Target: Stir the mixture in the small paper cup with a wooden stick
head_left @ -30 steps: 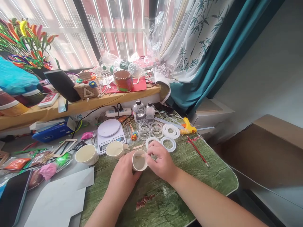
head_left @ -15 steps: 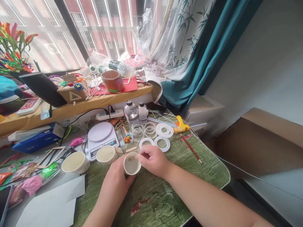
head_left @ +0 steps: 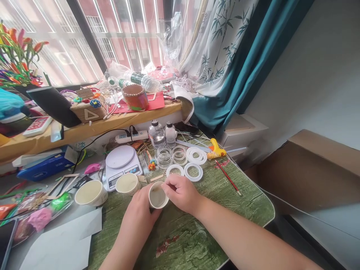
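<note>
My left hand (head_left: pixel 140 204) is wrapped round the side of a small white paper cup (head_left: pixel 158 206), which stands at the front middle of the table with a cloudy, pale liquid in it. At its right rim, my right hand (head_left: pixel 180 191) is closed in a pinch on a thin wooden stick (head_left: pixel 159 188); the stick reaches down into the cup, and most of it is hidden by the fingers. Just left of the cup stand two wider paper cups, one nearer (head_left: pixel 128 183) and one farther left (head_left: pixel 90 193).
Behind the cups sit a white kitchen scale (head_left: pixel 120 161) and a flat wooden stick (head_left: pixel 156 178). White ring moulds (head_left: pixel 193 172), clear rings (head_left: pixel 164 157) and two bottles (head_left: pixel 156 135) lie beyond my hands. A yellow glue gun (head_left: pixel 216 149) and a red pencil (head_left: pixel 227 177) are to the right.
My right hand has moved slightly left over the cup's rim, and the stick's position in the cup has shifted a little. My left hand keeps its hold. The whole view has shifted slightly.
</note>
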`<state>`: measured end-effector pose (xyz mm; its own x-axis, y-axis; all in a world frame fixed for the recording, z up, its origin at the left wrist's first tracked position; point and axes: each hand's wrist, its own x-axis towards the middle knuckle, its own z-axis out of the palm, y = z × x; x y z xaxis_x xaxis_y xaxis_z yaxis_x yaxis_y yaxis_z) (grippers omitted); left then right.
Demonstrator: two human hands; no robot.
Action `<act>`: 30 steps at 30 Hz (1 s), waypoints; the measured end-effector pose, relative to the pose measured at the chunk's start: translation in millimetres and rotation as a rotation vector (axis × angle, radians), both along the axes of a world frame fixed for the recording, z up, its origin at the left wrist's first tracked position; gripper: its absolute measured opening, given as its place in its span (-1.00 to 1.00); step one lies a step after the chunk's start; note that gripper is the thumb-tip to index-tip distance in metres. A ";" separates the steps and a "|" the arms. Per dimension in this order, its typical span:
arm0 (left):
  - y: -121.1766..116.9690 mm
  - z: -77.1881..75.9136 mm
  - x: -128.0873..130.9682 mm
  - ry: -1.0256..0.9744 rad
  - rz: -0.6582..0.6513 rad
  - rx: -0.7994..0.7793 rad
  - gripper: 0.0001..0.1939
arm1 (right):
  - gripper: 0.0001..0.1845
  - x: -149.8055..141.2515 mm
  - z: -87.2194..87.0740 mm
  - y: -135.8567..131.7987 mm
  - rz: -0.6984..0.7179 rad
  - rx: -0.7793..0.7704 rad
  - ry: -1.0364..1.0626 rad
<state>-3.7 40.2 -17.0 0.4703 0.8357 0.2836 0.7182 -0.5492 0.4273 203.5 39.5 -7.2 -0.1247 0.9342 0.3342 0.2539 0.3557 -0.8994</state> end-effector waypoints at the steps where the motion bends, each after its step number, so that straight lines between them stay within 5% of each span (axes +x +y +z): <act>1: -0.1 -1.1 0.1 -0.008 0.003 0.001 -0.47 | -0.70 0.4 -0.2 -0.4 0.027 0.025 0.010; 6: -0.1 -5.6 -0.4 -0.040 0.031 -0.002 -0.47 | -0.67 1.8 0.0 -2.2 -0.095 0.056 -0.009; 19: 0.8 4.2 2.4 -0.011 0.032 -0.041 -0.51 | -0.66 5.6 1.3 -0.4 -0.051 -0.014 -0.018; 30: -1.1 -5.9 0.2 -0.045 0.022 -0.045 -0.46 | -0.67 2.7 1.7 3.8 -0.006 -0.050 0.030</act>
<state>-3.5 39.1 -22.9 0.4392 0.8581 0.2659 0.7096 -0.5129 0.4831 206.2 43.3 -5.6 -0.1100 0.9504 0.2910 0.2288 0.3092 -0.9231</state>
